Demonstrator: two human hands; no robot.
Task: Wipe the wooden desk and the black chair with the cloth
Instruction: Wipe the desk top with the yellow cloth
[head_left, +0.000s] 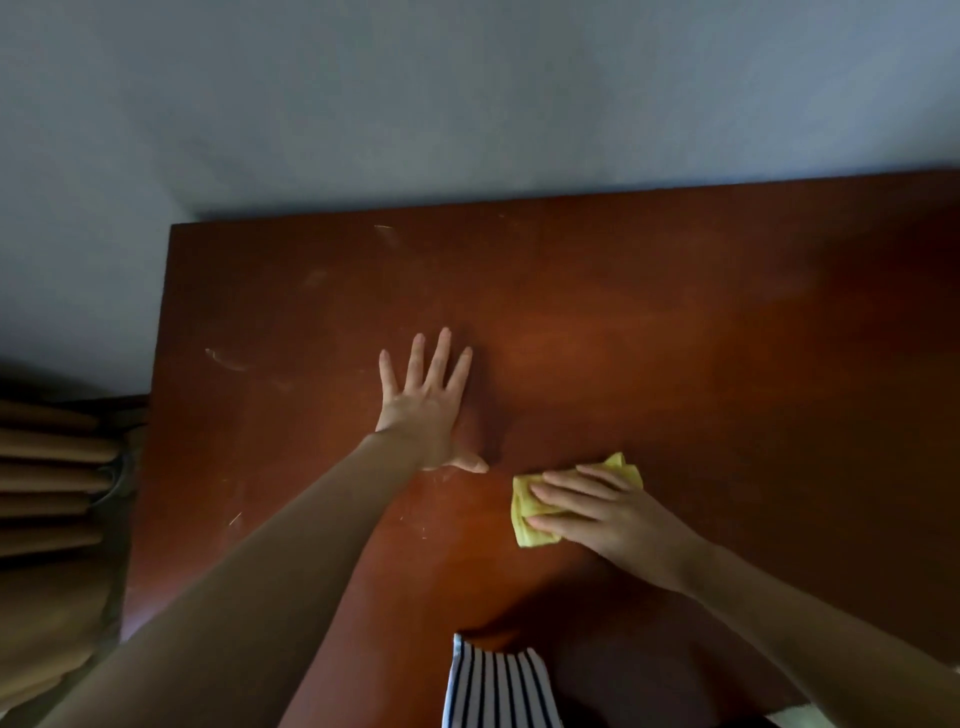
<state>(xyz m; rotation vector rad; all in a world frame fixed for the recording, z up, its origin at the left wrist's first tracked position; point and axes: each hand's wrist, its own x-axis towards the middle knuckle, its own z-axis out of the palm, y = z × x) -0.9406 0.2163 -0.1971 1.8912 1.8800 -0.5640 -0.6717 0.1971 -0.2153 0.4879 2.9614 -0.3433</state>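
The reddish-brown wooden desk (675, 332) fills most of the view and stands against a wall. A folded yellow cloth (524, 512) lies on it near the front middle. My right hand (597, 512) presses flat on the cloth with straight fingers, covering most of it. My left hand (428, 402) rests flat on the bare desk top to the left of the cloth, fingers spread. The black chair is not in view.
A pale grey wall (467, 104) rises behind the desk. Beige pleated curtain folds (47, 467) hang off the desk's left edge. Striped black-and-white clothing (493, 686) shows at the desk's front edge. Faint pale smears mark the desk's left part.
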